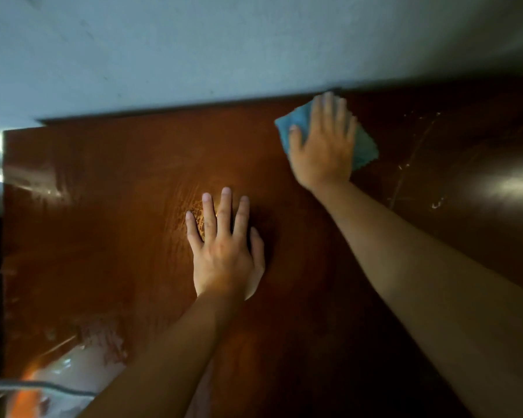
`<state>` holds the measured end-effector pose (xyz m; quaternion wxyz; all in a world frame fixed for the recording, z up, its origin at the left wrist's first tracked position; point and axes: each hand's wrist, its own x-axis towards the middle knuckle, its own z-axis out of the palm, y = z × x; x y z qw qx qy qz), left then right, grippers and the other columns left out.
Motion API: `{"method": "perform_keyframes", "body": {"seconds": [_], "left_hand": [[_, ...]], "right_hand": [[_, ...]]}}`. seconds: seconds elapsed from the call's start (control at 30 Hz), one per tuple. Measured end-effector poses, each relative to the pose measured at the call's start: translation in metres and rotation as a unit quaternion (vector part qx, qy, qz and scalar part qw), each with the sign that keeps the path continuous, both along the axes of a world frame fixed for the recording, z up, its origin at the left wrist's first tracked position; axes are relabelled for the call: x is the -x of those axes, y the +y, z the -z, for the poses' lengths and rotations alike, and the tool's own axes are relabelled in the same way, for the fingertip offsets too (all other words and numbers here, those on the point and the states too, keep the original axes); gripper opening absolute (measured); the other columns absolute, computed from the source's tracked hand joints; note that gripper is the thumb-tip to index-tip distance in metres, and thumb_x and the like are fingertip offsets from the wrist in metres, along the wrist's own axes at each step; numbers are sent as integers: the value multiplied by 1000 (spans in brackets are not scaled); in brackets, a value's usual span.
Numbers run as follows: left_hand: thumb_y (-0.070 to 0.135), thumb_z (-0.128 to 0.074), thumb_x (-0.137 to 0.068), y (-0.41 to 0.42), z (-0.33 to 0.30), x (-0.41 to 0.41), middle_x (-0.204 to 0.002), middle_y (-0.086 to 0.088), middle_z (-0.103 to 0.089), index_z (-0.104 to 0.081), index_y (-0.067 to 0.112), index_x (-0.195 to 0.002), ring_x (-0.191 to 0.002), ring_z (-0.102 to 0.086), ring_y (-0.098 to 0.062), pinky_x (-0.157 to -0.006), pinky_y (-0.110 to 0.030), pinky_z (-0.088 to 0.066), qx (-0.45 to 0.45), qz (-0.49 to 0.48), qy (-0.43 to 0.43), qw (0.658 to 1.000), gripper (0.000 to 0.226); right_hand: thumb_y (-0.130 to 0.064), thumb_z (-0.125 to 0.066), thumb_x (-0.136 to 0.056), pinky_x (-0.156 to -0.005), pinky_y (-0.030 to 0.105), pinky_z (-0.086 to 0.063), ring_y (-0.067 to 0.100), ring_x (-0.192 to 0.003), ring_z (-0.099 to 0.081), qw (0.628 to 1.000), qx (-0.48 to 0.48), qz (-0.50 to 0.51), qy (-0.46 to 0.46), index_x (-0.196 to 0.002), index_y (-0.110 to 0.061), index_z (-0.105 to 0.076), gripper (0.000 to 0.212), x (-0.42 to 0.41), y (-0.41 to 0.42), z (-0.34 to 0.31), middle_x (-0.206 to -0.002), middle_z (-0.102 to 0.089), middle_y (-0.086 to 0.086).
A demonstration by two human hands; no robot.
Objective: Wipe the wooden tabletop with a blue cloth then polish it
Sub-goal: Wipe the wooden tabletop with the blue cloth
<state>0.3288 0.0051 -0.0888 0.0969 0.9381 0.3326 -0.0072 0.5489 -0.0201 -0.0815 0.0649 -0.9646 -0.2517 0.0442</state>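
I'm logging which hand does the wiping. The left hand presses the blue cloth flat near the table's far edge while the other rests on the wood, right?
Not quite: the head view shows the right hand pressing the blue cloth; the left hand rests on the wood.

Pale blue-grey wall behind the far edge, grey cable at lower left

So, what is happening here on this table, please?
A person is wiping a wooden tabletop. The right hand presses a blue cloth flat against the far edge of the top, close to the wall. The left hand lies flat and spread near the middle, holding nothing. Smears and streaks show on the surface to the right of the cloth, so the wiping looks unfinished.
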Motion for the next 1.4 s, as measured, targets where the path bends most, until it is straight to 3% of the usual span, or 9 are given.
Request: {"method": "perform_keyframes", "body": {"seconds": [0.13, 0.23, 0.43, 0.57, 0.8, 0.97, 1.13, 1.3, 1.4], "left_hand": [[41, -29, -103, 1, 1, 2, -164, -10, -27, -36, 19, -155, -154, -13, -35, -121, -60, -11, -6, 3, 8, 1000, 57], [43, -25, -103, 1, 1, 2, -165, -8, -24, -34, 21, -155, -155, -8, -33, -122, -59, -9, 10, -5, 5, 1000, 58], [44, -23, -102, -1, -3, -1, -164, -10, -25, -33, 19, -155, -155, -8, -33, -122, -58, -6, 18, -12, -1, 1000, 59], [35, -27, -99, -14, -13, -10, -161, -13, -32, -40, 16, -151, -153, -15, -34, -119, -60, -12, 18, 7, 10, 1000, 57], [41, -21, -102, -89, -19, -66, -168, -4, -16, -28, 25, -157, -156, -3, -28, -121, -57, -6, 62, 43, 13, 997, 58], [44, -22, -105, -114, -4, -71, -168, -4, -6, -20, 24, -159, -155, 5, -30, -122, -58, -3, 22, 28, 53, 998, 58], [43, -26, -104, -117, -4, -73, -167, -8, -15, -29, 21, -157, -155, -4, -33, -122, -60, -7, 12, 25, 41, 999, 57], [42, -29, -103, -118, -6, -74, -166, -10, -20, -32, 20, -156, -155, -7, -33, -122, -60, -8, 11, 17, 33, 999, 57], [42, -28, -104, -118, -8, -75, -166, -9, -20, -31, 20, -157, -155, -7, -32, -122, -59, -8, 14, 16, 34, 999, 58]], "right_hand": [[-51, -24, -102, -128, 49, -10, 29, -157, -16, 988, -2, -154, -10, -161, -10, -27, 71, 50, 0, 2, -169, -23, 10], [-53, -29, -105, -128, 48, -13, 27, -157, -18, 978, -1, -207, -11, -161, -13, -29, 69, 26, -28, 3, -169, -24, 8], [-56, -16, -104, -128, 51, -7, 29, -159, -6, 999, 32, -32, 6, -163, -14, -14, 73, -92, -106, -2, -172, -11, 10], [-54, -17, -104, -128, 53, -5, 32, -158, -6, 1000, 18, 23, 9, -163, -12, -14, 73, -86, -91, -5, -172, -10, 11], [-52, -30, -104, -127, 49, -13, 30, -157, -20, 979, -1, -203, -12, -160, -11, -29, 70, -55, -107, -1, -168, -25, 10], [-56, -19, -103, -128, 53, -8, 32, -158, -9, 999, 15, -42, -2, -163, -12, -16, 75, -154, -164, -2, -171, -13, 13], [-52, -20, -105, -128, 54, -6, 33, -158, -7, 1000, -8, 14, 12, -163, -9, -14, 73, -120, -155, -4, -171, -11, 14], [-52, -24, -105, -128, 52, -10, 30, -158, -11, 989, -10, -146, 18, -162, -10, -22, 71, -22, -161, 1, -170, -17, 12], [-57, -17, -104, -129, 49, -6, 27, -159, -7, 978, 17, -208, 30, -163, -15, -16, 73, -42, -178, 4, -171, -12, 9]]}}
